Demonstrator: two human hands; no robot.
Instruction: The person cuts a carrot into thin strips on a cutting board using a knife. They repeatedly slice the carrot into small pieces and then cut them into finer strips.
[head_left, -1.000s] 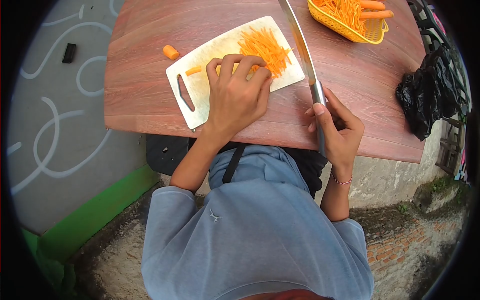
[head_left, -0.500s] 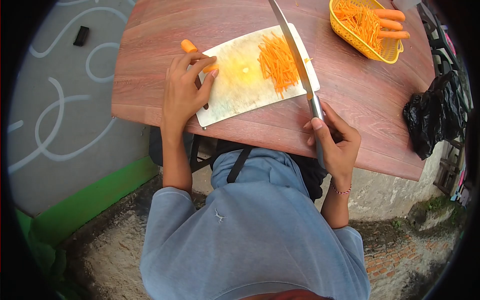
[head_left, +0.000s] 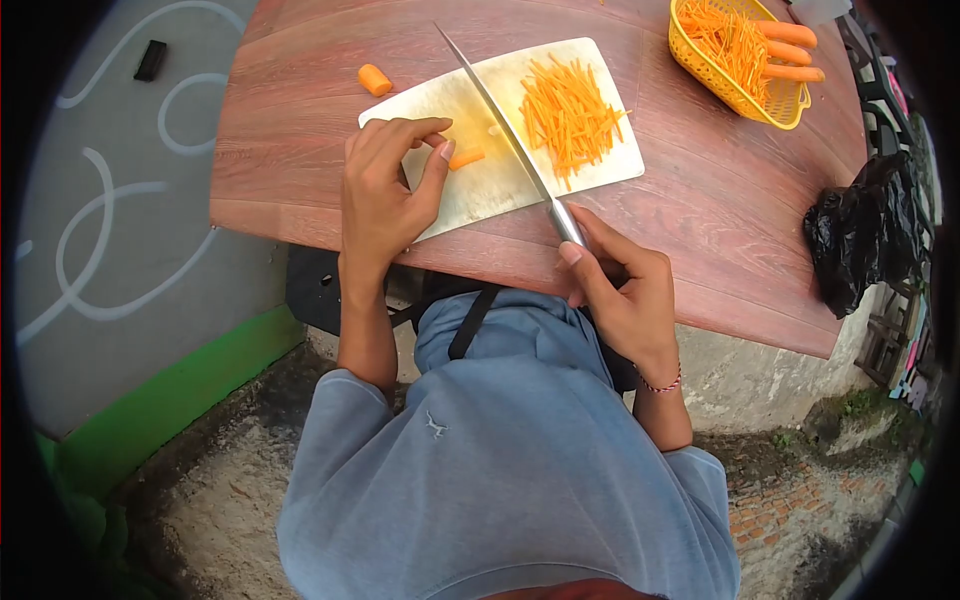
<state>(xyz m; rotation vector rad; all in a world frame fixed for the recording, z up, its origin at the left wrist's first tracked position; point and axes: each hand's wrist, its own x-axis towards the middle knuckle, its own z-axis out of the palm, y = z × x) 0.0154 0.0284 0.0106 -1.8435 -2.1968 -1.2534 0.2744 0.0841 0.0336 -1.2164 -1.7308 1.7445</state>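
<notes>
My right hand (head_left: 630, 285) is closed round the metal handle of a long knife (head_left: 495, 110), whose blade slants up and left over a white cutting board (head_left: 490, 195). Curled fingers and a separate thumb leave a gap in my left hand (head_left: 395, 190), over the board's left part. By its thumb tip lies a small carrot piece (head_left: 466, 159), seemingly touching it but not gripped. Right of the blade is a pile of thin carrot strips (head_left: 572, 120). A carrot stub (head_left: 374, 80) rests on the table beyond the board's upper left corner.
A yellow basket (head_left: 725, 88) with shredded carrot and several peeled carrots (head_left: 790, 53) stands on the reddish wooden table (head_left: 720, 215) at the far right. A black plastic bag (head_left: 865, 235) hangs by the table's right edge. Below the front edge is my lap.
The knife has swung left from the strips' right side to between the strips and my left hand. My left hand and the small carrot piece have shifted right on the board.
</notes>
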